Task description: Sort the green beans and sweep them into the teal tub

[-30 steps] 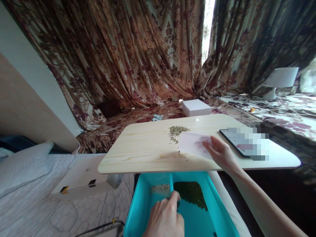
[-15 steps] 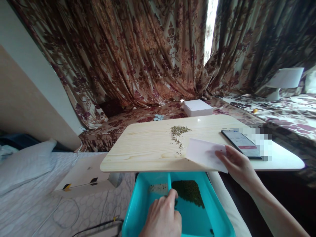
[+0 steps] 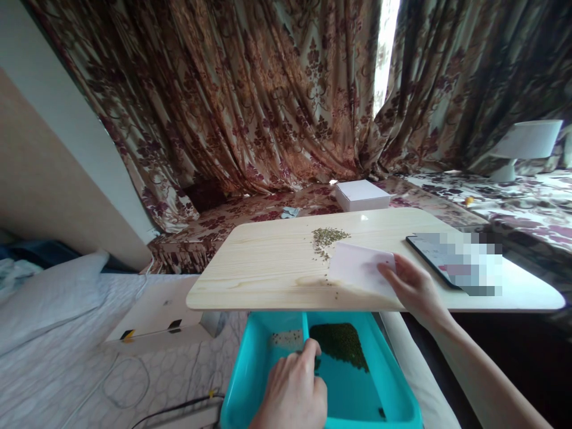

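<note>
Pinching a thin white rectangular sheet by its edge over the pale wooden counter is the right hand, beside small greenish grains. Light and bendy, the sheet suits that edge hold. The left hand's grip, at the turquoise plastic bin, I can't tell.

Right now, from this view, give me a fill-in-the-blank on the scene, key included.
The hand reaching into the turquoise tub is the person's ____ one. From the camera, the dark green heap lies on the divider's ____ side. The lampshade at the far right is coloured ____.

Missing words: left; right; white.
</note>
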A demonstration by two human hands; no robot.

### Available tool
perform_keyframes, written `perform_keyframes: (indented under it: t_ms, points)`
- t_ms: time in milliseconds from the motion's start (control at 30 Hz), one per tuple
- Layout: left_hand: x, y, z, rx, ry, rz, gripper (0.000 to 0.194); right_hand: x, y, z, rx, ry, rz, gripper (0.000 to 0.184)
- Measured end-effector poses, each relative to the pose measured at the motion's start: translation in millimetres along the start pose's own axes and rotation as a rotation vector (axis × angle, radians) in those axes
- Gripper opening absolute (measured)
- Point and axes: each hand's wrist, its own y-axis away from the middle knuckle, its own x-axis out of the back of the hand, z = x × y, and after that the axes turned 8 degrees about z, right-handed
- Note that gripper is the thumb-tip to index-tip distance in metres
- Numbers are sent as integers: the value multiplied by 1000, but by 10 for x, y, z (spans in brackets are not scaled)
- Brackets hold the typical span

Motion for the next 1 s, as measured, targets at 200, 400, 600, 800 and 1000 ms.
perform_keyframes:
  t_ms: [200, 400, 600, 800, 1000]
  points:
    - [10, -18, -26, 13, -1, 4, 53, -196, -145, 72, 2, -67, -63, 40]
    - [45, 10, -12, 37, -15, 13, 51, -121, 1, 24, -84, -105, -183, 47]
    - [57, 40, 5, 24, -19, 21, 51, 90, 224, -214, -170, -56, -322, 49]
    - [45, 38, 42, 8, -29, 6, 51, 346, 119, -163, -141, -61, 23, 37]
    - [26, 45, 138, -41, -29, -43, 52, 339, -32, 52, -89, -45, 173, 30]
